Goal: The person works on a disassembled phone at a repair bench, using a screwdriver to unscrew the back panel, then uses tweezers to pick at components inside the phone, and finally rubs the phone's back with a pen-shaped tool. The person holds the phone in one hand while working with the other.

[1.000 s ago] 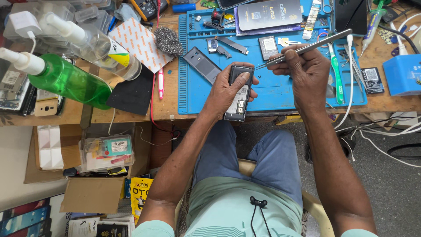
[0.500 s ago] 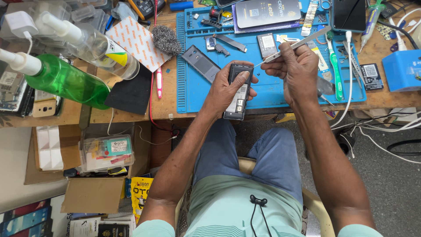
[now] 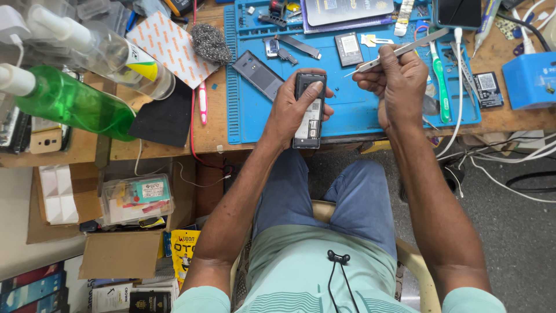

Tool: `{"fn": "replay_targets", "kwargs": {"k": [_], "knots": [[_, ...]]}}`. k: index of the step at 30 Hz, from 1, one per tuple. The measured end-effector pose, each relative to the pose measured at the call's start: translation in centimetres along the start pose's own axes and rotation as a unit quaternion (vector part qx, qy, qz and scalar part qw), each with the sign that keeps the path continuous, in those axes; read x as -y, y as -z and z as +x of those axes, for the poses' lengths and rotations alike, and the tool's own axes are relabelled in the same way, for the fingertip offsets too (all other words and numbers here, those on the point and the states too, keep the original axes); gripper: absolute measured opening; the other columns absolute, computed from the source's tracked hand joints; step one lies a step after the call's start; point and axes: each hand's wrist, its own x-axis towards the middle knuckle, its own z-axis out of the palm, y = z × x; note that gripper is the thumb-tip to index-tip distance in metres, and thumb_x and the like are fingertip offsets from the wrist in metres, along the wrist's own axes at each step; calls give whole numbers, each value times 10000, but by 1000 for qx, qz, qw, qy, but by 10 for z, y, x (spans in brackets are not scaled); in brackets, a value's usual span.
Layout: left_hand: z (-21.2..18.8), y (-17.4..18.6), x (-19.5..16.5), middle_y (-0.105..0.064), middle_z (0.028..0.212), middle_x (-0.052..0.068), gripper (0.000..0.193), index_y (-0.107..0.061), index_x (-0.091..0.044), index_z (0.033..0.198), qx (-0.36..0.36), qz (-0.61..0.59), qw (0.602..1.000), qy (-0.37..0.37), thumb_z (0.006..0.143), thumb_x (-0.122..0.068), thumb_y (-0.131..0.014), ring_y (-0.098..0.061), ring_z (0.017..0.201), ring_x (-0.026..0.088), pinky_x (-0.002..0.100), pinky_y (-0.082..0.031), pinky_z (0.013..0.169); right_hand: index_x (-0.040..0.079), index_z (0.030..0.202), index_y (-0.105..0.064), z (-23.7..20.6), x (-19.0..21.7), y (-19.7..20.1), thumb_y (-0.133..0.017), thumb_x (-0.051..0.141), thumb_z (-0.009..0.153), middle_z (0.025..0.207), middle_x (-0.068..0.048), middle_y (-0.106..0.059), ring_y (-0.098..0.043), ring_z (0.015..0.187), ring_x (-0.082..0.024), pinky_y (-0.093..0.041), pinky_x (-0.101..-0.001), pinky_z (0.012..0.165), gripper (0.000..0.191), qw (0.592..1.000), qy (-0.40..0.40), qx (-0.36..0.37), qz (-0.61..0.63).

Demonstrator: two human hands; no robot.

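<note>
My left hand (image 3: 293,105) grips a small dark phone (image 3: 308,119) with its back cover off, holding it upright over the near edge of a blue work mat (image 3: 347,110). My thumb rests on the phone's top. My right hand (image 3: 395,81) pinches metal tweezers (image 3: 399,51), whose tip points left toward the phone's top and hangs a short way from it. A loose dark back cover (image 3: 259,74) lies on the mat to the left of the phone. A flat battery (image 3: 350,48) lies further back on the mat.
A green spray bottle (image 3: 69,104) and a clear bottle (image 3: 110,55) lie at the left on the wooden bench. Steel wool (image 3: 210,43), a green toothbrush (image 3: 440,75), a blue box (image 3: 530,81) and white cables (image 3: 498,156) surround the mat. Boxes sit under the bench.
My right hand has moved the tweezers down and left, bringing the tip closer to the phone's top. The left hand keeps the phone in nearly the same place.
</note>
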Motion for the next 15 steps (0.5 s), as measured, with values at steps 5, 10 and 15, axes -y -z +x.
{"fn": "replay_targets", "kwargs": {"k": [5,10,15], "knots": [[1,1,4,-713,988,153,342,-554,-20,1319,-2,-2,1000,4,1045,-224,-574,-754,763,182,302,-663,635,14,1210,-547,-9,7,3,-559,211,1165,928,-163,-751,-792,837,-227,-659,-281,682,203,986,74,31,-143],[1,2,2,-663,1013,143,460,-479,-24,1416,33,-65,997,13,1042,-273,-382,-728,816,190,339,-655,724,6,1270,-521,-19,16,-12,-546,202,1210,1075,-166,-765,-803,993,-243,-678,-302,793,207,973,159,62,-155],[3,-2,-5,-623,1029,122,583,-384,-51,1558,36,-4,998,51,1045,-328,-361,-697,833,169,322,-645,733,-15,1245,-551,-17,23,-24,-571,188,1226,1088,-156,-771,-799,1029,-228,-689,-304,834,205,925,254,77,-272]]}}
